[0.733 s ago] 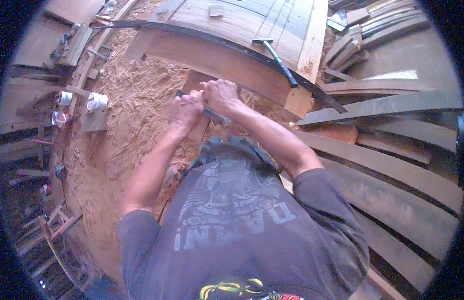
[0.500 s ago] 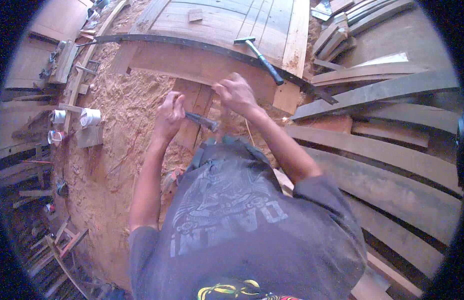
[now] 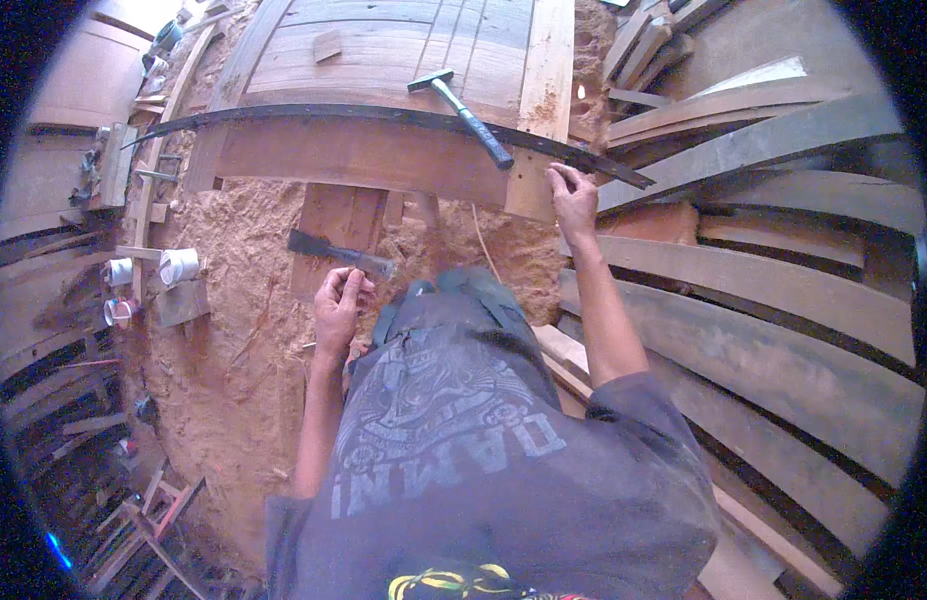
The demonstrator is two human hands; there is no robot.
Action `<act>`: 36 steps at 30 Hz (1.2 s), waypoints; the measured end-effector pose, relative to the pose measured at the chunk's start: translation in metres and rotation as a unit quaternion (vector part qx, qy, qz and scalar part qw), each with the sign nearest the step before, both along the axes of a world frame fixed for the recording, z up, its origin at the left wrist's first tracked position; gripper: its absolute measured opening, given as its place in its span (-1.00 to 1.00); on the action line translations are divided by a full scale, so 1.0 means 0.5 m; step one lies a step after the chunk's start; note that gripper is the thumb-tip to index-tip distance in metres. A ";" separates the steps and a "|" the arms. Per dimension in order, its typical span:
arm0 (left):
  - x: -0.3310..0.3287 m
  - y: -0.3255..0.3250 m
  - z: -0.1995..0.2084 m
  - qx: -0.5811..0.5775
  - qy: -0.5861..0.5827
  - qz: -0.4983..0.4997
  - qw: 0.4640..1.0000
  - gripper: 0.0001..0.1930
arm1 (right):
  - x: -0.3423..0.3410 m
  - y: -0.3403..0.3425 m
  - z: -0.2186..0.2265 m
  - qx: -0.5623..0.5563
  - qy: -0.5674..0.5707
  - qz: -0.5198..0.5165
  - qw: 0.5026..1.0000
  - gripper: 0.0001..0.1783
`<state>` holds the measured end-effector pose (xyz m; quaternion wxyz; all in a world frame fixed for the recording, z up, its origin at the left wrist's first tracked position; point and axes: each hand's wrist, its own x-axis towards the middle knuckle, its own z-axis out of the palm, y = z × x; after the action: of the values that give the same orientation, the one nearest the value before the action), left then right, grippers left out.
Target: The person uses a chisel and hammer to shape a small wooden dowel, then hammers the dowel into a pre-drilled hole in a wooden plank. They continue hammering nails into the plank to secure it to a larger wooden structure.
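- Flat-bladed tool [image 3: 335, 252] sits left of the middle of the frame, over a brown board [image 3: 338, 212]. It runs mostly side to side. Its wide, dark blade is on the left and a bit higher. Its handle is on the right and a bit lower.
- Left hand [image 3: 336, 308] comes next, just under the handle. So the tool is just above this hand in the frame, and it lies across the way the arm points. This is the nearer hand by a lot. Its fingers are bent, and the tips are at the handle or right beside it. I cannot tell if they grip it.
- Hammer [image 3: 470, 122] is farther right, near the top middle. It rests on a dark strip [image 3: 333, 110] and a big wooden panel [image 3: 373, 65]. It slants, with its head up on the left and its grip end down on the right.
- Right hand [image 3: 575, 203] is the last one, right of the middle. It is well apart from the flat-bladed tool, but near the hammer's grip end. Its fingers are bent by a pale wood end [image 3: 530, 185]. I see nothing held in them, and I cannot tell if they touch the wood.
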<state>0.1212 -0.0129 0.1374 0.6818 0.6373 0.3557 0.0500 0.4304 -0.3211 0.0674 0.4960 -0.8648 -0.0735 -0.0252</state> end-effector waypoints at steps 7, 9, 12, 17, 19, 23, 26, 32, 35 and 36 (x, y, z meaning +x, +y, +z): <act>-0.008 -0.039 -0.014 0.050 0.031 0.021 0.998 -0.78 | 0.061 0.014 -0.049 0.000 0.044 0.021 0.999 -0.77; -0.005 -0.067 0.006 0.040 0.076 0.037 0.996 -0.77 | 0.056 0.015 -0.020 -0.049 0.012 0.028 0.998 -0.79; -0.014 -0.099 -0.001 0.009 0.105 0.054 0.993 -0.77 | 0.065 0.006 -0.048 -0.103 -0.079 0.051 0.990 -0.82; -0.031 -0.138 -0.021 0.044 0.096 0.066 0.992 -0.78 | 0.063 0.015 0.010 -0.095 -0.050 0.064 0.992 -0.82; -0.037 -0.149 -0.028 0.040 0.100 0.084 0.991 -0.77 | 0.069 0.011 -0.005 -0.082 -0.031 0.061 0.994 -0.82; -0.050 -0.163 -0.026 0.023 0.092 0.103 0.990 -0.77 | 0.075 0.007 -0.029 -0.066 0.031 0.049 0.996 -0.81; -0.053 -0.170 -0.019 0.015 0.128 0.130 0.983 -0.77 | 0.066 0.015 -0.027 -0.051 0.031 0.042 0.997 -0.80; -0.047 -0.174 -0.015 0.025 0.127 0.129 0.983 -0.76 | 0.052 0.009 -0.031 0.020 0.047 0.022 0.998 -0.84; -0.034 -0.179 -0.010 0.015 0.130 0.129 0.983 -0.76 | 0.035 -0.001 -0.031 0.035 0.066 0.019 0.997 -0.85; -0.027 -0.180 -0.008 0.023 0.139 0.127 0.982 -0.76 | 0.025 -0.006 -0.027 0.031 0.070 0.019 0.997 -0.85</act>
<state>0.1079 -0.1030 0.1336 0.5989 0.6036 0.5233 0.0553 0.4426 -0.3241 0.0537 0.5265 -0.8473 -0.0545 0.0428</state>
